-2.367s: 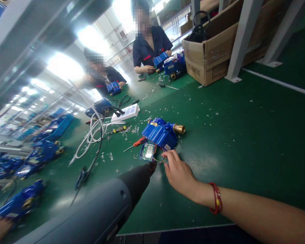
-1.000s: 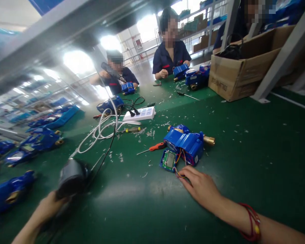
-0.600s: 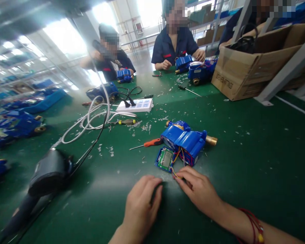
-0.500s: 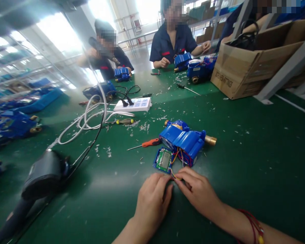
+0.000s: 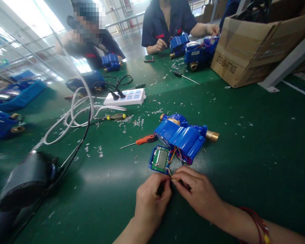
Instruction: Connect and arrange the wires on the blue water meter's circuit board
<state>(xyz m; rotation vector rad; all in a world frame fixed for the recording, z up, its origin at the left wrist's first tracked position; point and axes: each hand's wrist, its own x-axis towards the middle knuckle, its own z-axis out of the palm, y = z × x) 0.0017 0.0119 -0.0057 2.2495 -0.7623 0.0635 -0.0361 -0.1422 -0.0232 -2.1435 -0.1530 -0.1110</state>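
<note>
A blue water meter [image 5: 180, 135] with brass pipe ends lies on the green table in front of me. Thin coloured wires [image 5: 177, 155] run out of its housing to a green circuit board [image 5: 160, 159] with a small display. Just below the board, my right hand [image 5: 196, 189] pinches the yellow and white wires between thumb and fingertips. My left hand [image 5: 152, 198] is closed beside it, thumb against forefinger, its tips meeting those of the right hand at the wires. What the left fingertips hold is too small to make out.
An orange screwdriver [image 5: 145, 139] lies left of the meter. Farther off are a white power strip [image 5: 128, 97], a yellow-ended screwdriver [image 5: 116, 117] and plastic scraps. A dark heat gun [image 5: 25, 183] rests at left. A cardboard box [image 5: 244, 54] stands at right. Two people sit opposite with blue meters.
My view has tilted down and shifted slightly right. The left thumb has risen to close against the forefinger. My right hand keeps its pinch on the wires.
</note>
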